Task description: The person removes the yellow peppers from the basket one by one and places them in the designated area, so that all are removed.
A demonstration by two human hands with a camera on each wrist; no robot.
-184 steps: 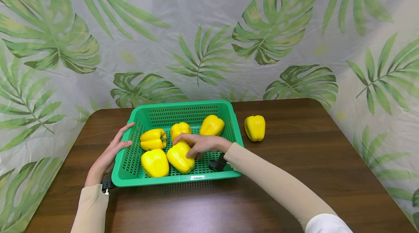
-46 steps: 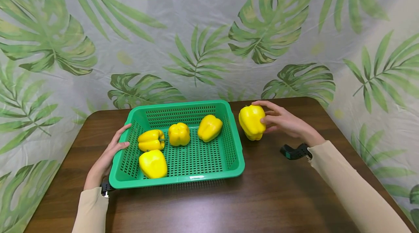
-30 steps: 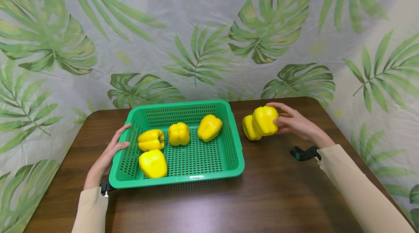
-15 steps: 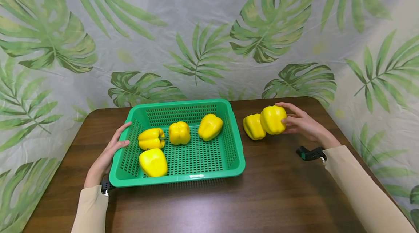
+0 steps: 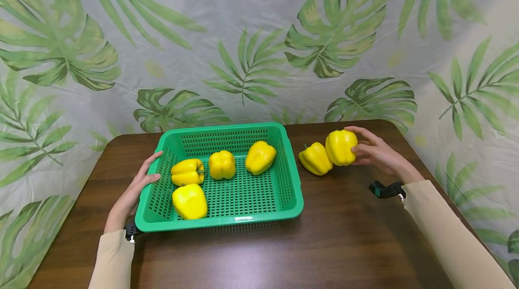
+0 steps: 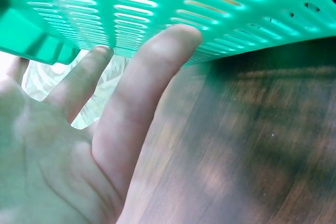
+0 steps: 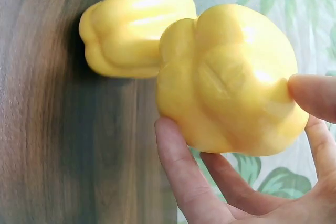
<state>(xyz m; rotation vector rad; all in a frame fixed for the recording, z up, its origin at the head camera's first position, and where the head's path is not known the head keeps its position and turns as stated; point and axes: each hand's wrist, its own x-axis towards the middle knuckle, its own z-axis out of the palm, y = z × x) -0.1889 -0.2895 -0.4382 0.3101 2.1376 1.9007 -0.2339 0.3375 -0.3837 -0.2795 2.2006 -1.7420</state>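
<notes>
My right hand (image 5: 375, 151) pinches a yellow bell pepper (image 5: 341, 147) between thumb and fingertips, at the right of the basket. It overlaps a second yellow bell pepper (image 5: 315, 159) that lies tilted on the table, stem up and to the left. In the right wrist view the held pepper (image 7: 231, 82) shows its lobed bottom, in front of the lying pepper (image 7: 134, 32). My left hand (image 5: 131, 194) rests against the left side of the green plastic basket (image 5: 219, 222); its extended thumb (image 6: 152, 82) touches the slotted wall in the left wrist view.
Inside the basket lie several more yellow bell peppers: one (image 5: 189, 202) near the front left, one (image 5: 260, 157) near the back right, others between. The brown wooden table (image 5: 336, 235) ends at a leaf-patterned cloth (image 5: 251, 77) behind.
My right hand has taken a pepper out of the basket and carried it right, beside the one on the table. That one has just turned, its stem now leaning left. My left hand stays put.
</notes>
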